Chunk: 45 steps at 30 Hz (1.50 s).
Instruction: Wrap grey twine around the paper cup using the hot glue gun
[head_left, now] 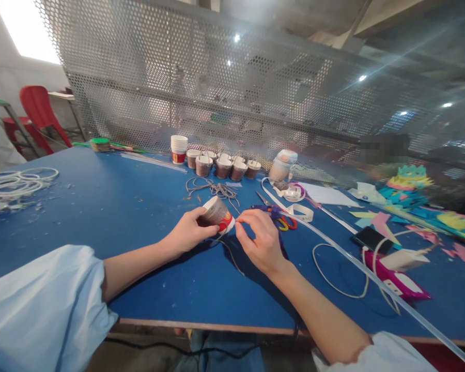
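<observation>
- A perforated metal panel (201,77) runs along the far side of the workspace.
- A blue bench (112,212) fills the middle of the view.
- The left hand (194,227) grasps a paper cup, thumb on the near side.
- The right hand (259,238) is bent just beside the cup's base, thumb and fingertips drawn close together; whether they pinch anything cannot be told.
- A group of wrapped cups (223,168) stands near the panel, mouths up, with pale rims and brown-grey sides.
- A purple packet (415,294) lies at the right; its white label is too small to read.
- A stack of cups (179,147) rises just left of the group, its lowest visible part red with a yellow mark; no word is legible.
- The paper cup (216,213), in the left hand over the near middle of the bench, is tilted with its mouth to the upper left. A grey-brown wrap covers most of its side; red with yellow printing, unreadable, shows near the base.
- A white ribbon (303,214) carries dark marks, perhaps letters, not readable.
- A thin cord (232,256) trails below the cup. The step seems to be wrapping the side; the next move likely calls for a steady cup and a taut cord.
</observation>
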{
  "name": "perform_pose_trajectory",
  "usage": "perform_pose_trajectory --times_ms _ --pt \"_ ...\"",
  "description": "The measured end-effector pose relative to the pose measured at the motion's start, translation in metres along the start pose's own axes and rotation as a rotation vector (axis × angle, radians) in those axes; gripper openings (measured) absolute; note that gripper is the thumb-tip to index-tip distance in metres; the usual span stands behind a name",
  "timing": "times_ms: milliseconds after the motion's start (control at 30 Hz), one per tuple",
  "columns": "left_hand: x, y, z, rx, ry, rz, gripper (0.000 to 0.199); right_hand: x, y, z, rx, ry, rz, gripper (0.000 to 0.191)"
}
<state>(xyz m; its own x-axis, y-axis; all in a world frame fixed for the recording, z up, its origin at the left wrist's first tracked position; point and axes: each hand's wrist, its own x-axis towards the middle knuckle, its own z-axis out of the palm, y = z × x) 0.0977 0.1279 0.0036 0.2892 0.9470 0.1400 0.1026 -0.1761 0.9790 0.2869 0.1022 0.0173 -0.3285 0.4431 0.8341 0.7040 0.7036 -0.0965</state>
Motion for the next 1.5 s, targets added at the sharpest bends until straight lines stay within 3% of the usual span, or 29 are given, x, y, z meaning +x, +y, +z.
perform_pose_trajectory --times_ms 167,267,333,433,533,667,767,867,1000,1233,1367,1500 --pt "0.003 0.001 -0.003 -0.029 0.036 -0.013 0.025 -0.005 -0.002 -0.005 0.036 -0.186 -0.145 0.008" --pt "0.006 -0.003 -0.005 -0.022 0.053 -0.033 0.028 -0.015 -0.001 -0.023 -0.020 -0.325 -0.243 0.007" --pt "0.007 -0.005 -0.006 -0.004 0.060 -0.048 0.029 -0.026 0.003 -0.040 -0.084 -0.366 -0.228 0.010" --pt "0.007 -0.005 -0.006 0.012 0.055 -0.082 0.026 -0.041 0.018 -0.066 -0.231 -0.361 -0.027 0.022" --pt "0.007 -0.001 -0.006 -0.002 0.047 -0.093 0.024 -0.050 0.041 -0.078 -0.326 -0.340 0.330 0.023" --pt "0.007 0.002 -0.006 -0.084 0.079 -0.102 0.021 -0.039 0.065 -0.064 -0.228 -0.420 0.635 0.036" --pt "0.010 0.001 -0.009 -0.126 0.145 -0.105 0.026 -0.025 0.073 -0.043 -0.134 -0.498 0.749 0.035" --pt "0.013 0.000 -0.012 -0.099 0.192 -0.117 0.036 -0.015 0.075 -0.026 -0.107 -0.478 0.818 0.024" --pt "0.017 -0.002 -0.013 -0.064 0.201 -0.128 0.035 -0.003 0.074 -0.017 -0.069 -0.437 0.819 0.024" --pt "0.018 -0.001 -0.011 -0.048 0.201 -0.133 0.025 0.030 0.042 -0.020 0.397 -0.428 0.809 0.026" --pt "0.018 -0.003 -0.010 -0.052 0.218 -0.156 0.032 0.024 0.029 -0.016 0.405 -0.396 0.699 0.024" --pt "0.020 -0.010 -0.009 -0.021 0.189 -0.123 0.027 0.002 0.027 -0.014 0.387 -0.405 0.692 0.030"
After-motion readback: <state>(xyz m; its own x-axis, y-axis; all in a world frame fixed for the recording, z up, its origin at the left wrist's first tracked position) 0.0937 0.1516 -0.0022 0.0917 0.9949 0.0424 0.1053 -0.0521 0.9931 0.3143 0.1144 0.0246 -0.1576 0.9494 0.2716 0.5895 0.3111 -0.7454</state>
